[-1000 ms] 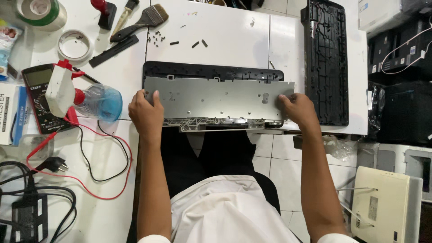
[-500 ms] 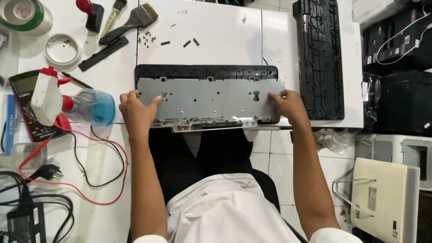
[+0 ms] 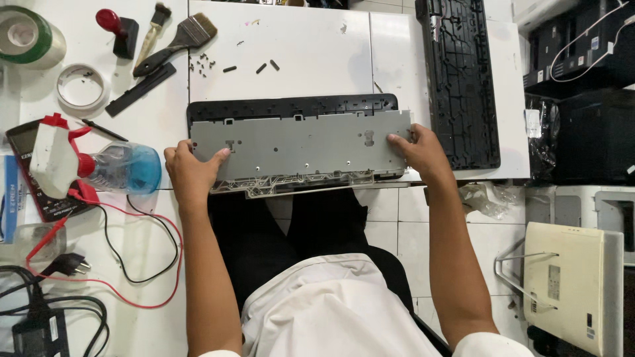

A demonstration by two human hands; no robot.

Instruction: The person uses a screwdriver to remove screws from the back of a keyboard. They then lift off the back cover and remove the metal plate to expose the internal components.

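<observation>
Now the grey metal plate (image 3: 301, 149) lies flatter and farther onto the white table (image 3: 291, 33) than a second ago, when its near edge hung tilted toward the person; it sits squarely over the black keyboard frame (image 3: 291, 106), whose far rim shows above it. That suggests the plate is being seated rather than lifted away. The left hand (image 3: 192, 175) clasps the plate's left end, fingers curled over the top face. The right hand (image 3: 420, 152) clasps the right end likewise. Left of the plate lies a spray bottle (image 3: 99, 165); right of it, a black keyboard shell (image 3: 460, 79).
</observation>
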